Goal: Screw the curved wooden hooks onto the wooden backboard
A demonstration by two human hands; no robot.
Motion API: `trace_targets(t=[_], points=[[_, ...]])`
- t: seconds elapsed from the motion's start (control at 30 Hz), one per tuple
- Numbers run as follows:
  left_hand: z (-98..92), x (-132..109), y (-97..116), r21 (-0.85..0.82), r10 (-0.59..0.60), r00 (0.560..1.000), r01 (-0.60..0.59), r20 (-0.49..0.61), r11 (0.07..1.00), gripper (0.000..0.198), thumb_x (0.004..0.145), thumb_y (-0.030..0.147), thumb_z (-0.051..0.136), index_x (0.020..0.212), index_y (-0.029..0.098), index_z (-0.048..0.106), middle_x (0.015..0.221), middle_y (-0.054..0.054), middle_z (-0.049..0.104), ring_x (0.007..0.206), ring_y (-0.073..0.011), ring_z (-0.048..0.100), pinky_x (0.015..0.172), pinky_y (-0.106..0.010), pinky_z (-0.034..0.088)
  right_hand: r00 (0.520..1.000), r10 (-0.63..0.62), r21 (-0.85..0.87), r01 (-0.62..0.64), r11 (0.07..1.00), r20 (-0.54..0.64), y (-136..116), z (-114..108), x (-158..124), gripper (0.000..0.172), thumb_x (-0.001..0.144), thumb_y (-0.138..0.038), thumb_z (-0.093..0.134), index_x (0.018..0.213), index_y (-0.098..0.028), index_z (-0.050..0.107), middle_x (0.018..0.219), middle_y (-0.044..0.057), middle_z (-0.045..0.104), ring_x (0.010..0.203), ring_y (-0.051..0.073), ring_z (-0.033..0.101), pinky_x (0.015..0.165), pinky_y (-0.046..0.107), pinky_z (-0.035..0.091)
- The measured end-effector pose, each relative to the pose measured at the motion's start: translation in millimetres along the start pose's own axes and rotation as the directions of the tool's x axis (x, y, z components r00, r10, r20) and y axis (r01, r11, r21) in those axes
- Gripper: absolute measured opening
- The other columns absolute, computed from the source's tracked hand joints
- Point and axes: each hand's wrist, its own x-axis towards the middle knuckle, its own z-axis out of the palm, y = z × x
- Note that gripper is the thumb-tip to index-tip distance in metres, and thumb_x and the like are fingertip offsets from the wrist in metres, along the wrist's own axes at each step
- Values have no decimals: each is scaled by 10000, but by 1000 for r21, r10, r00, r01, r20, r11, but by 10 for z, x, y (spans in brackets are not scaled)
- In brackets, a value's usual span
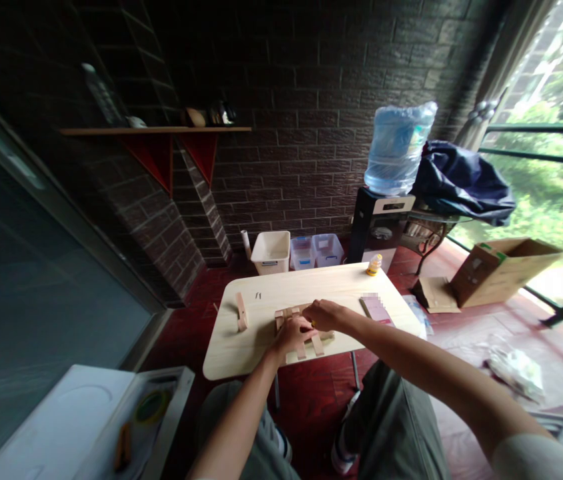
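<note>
A light wooden assembly of slats [317,345] lies on the pale table [234,353] in front of me. My left hand [292,333] rests on the slats from the near side, its fingers closed around the wood. Just above and to the right, my right hand [322,313] is bent downward in a closed grip against the same assembly. A small yellow and dark spot shows beneath its fingers; what it holds is mostly hidden. Left of the hands stands a separate wooden piece [241,311]. Small dark pieces [258,295] lie near the table's back left.
A yellow-capped bottle [374,265] stands at the table's back right corner, with a pinkish booklet [376,309] nearer me. Behind the table are a cream basket [271,250] and clear bins [328,250]. An open white case [126,413] sits at lower left.
</note>
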Motion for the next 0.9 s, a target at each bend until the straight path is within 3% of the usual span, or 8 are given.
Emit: trace_targets(t=[0.17, 0.5, 0.7, 0.9], points=[[15, 0, 24, 30, -35, 999, 35, -14, 999, 280, 874, 387, 669, 710, 170, 735, 784, -33, 695, 744, -148, 596, 720, -256, 409, 999, 17, -30, -18, 999, -36, -11, -30, 9, 215, 849, -153, 625, 1034, -102, 723, 1000, 170, 753, 951, 290, 724, 739, 327, 569], [23, 15, -21, 17, -21, 1000, 21, -6, 1000, 255, 865, 380, 689, 741, 166, 750, 799, -42, 703, 765, -152, 611, 725, -250, 420, 983, 172, -12, -173, 985, -58, 1, 3, -44, 316, 857, -356, 691, 1023, -91, 736, 977, 218, 742, 897, 321, 730, 712, 356, 568], [64, 25, -66, 21, 32, 999, -32, -11, 999, 183, 871, 299, 677, 751, 187, 756, 820, -32, 719, 786, -152, 617, 749, -254, 422, 992, 90, 11, -89, 996, -90, -56, 31, -93, 278, 877, -160, 585, 1135, -120, 682, 988, 172, 749, 928, 297, 727, 734, 347, 565], [82, 25, -111, 22, 15, 1000, -15, 3, 1000, 155, 845, 296, 701, 745, 188, 753, 791, -25, 716, 758, -148, 606, 713, -250, 414, 996, 72, -15, -73, 997, -47, -49, 81, 2, 231, 863, -130, 578, 1047, -98, 713, 995, 178, 744, 937, 292, 724, 753, 344, 560]])
